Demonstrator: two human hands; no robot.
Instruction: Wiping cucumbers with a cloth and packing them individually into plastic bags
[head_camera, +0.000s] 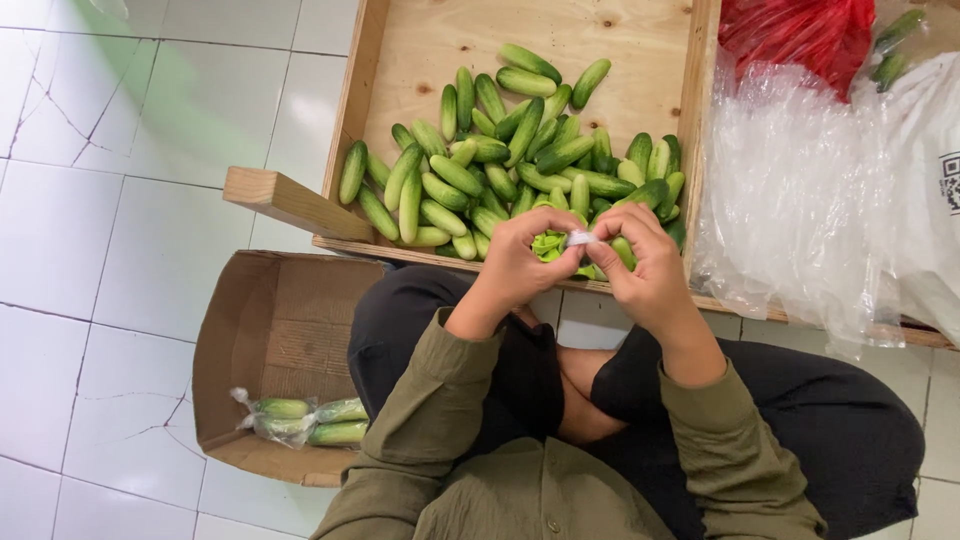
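We pinch a twisted bag neck over the crate's near edge.

Our left hand (515, 262) and right hand (640, 268) meet at a clear plastic bag of cucumbers (556, 248), fingertips pressed together on its white twisted neck (580, 238), which runs left to right. Our fingers hide most of the bag, so its long axis is unclear. Behind lie smooth loose cucumbers (500, 160) in a wooden crate (420, 50); a filled bag (300, 420) rests in the cardboard box (250, 320).
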